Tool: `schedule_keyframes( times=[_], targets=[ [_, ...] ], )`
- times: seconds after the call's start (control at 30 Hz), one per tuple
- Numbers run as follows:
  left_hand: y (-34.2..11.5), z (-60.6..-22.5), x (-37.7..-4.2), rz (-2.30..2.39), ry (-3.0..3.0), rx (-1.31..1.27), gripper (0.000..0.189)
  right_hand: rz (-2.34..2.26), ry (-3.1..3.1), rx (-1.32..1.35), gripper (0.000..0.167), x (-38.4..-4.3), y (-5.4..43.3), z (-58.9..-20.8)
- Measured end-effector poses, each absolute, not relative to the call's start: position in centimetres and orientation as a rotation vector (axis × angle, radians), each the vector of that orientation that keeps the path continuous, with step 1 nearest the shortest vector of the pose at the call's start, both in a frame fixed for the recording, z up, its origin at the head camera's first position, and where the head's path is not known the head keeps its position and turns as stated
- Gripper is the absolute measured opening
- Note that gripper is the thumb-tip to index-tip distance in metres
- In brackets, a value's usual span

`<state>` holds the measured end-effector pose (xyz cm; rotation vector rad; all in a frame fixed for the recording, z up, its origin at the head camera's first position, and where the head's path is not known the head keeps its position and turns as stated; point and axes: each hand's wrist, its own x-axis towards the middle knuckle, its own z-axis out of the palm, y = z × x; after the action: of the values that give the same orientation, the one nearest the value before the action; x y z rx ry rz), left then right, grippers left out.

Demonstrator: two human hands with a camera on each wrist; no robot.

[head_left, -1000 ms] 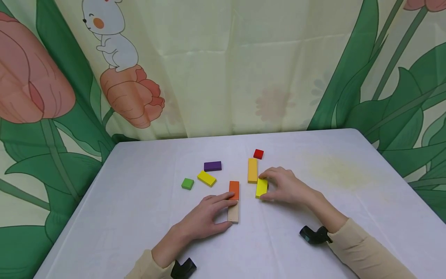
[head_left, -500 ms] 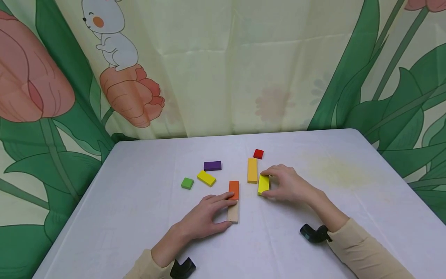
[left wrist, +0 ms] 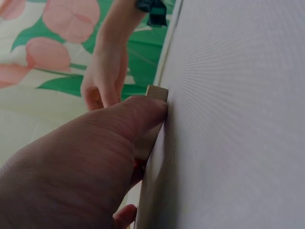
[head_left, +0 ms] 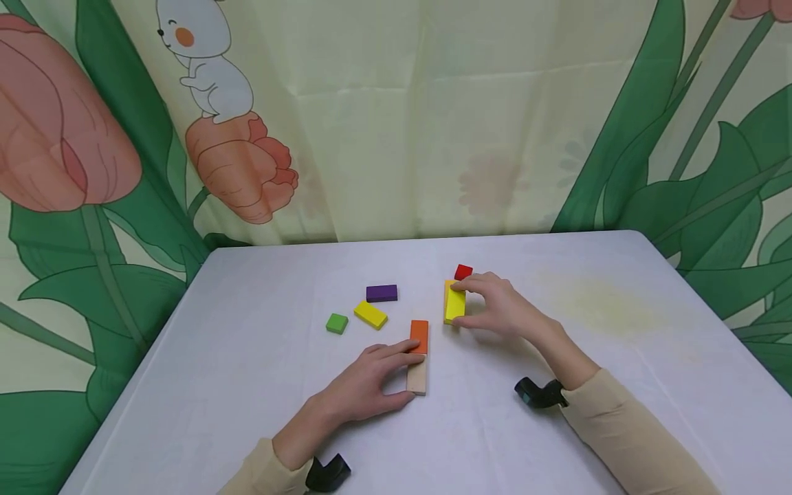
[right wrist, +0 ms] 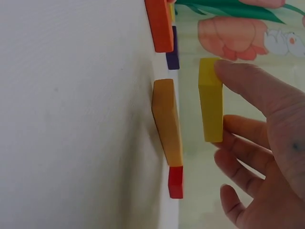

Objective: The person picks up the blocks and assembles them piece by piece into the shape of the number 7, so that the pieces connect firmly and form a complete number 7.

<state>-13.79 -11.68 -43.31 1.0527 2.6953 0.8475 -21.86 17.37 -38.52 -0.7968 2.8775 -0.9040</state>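
Observation:
My right hand [head_left: 506, 308] pinches a bright yellow block [head_left: 456, 306] by its two ends, thumb on the near end. In the right wrist view this block is raised off the table, apart from an amber block [right wrist: 167, 126] lying on the cloth. From the head view it covers most of the amber block. A small red block [head_left: 463, 271] sits at the amber block's far end. My left hand [head_left: 366, 385] holds a plain wooden block [head_left: 417, 378], thumb at its near end, with fingertips reaching an orange block [head_left: 419, 333] lined up behind it.
Left of the orange block lie a second yellow block [head_left: 370, 315], a purple block [head_left: 381, 293] and a green block [head_left: 337, 324]. The white-covered table [head_left: 260, 330] ends at the back against a printed curtain [head_left: 383, 151].
My right hand has drawn the yellow block slightly right, then lifted it up and away over the amber block. The left hand keeps its place on the plain wooden and orange blocks.

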Motion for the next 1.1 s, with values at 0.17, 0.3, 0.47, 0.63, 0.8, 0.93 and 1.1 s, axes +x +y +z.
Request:
schedule_keyframes(
  times=[0.17, 0.3, 0.47, 0.63, 0.8, 0.93, 1.1],
  targets=[
    [-11.8, -43.3, -13.8, 0.864, 2.692, 1.074, 0.055, -0.896, 2.856, -0.812, 0.061, -23.3, 15.8, -38.2],
    [-11.9, -43.3, -13.7, 0.865, 2.690, 1.073, 0.055, -0.865, 2.852, -0.845, 0.059, -24.4, 14.5, -38.2],
    [-12.0, -43.3, -13.8, 0.868, 2.691, 1.097, 0.055, -0.842, 2.840, -0.892, 0.059, -25.5, 13.1, -38.3],
    [-12.0, -43.4, -13.9, 0.868, 2.682, 1.101, 0.054, -0.814, 2.825, -0.878, 0.059, -26.2, 12.2, -38.4],
    [-12.0, -43.3, -14.1, 0.855, 2.674, 1.090, 0.055, -0.789, 2.802, -0.830, 0.060, -26.8, 11.8, -38.8],
    [-12.1, -43.1, -14.2, 0.830, 2.676, 1.069, 0.055, -0.755, 2.794, -0.843, 0.060, -27.2, 11.5, -39.1],
    [-11.9, -43.2, -14.1, 0.839, 2.660, 1.054, 0.056, -0.701, 2.775, -0.846, 0.058, -27.2, 11.2, -39.8]
  ],
)
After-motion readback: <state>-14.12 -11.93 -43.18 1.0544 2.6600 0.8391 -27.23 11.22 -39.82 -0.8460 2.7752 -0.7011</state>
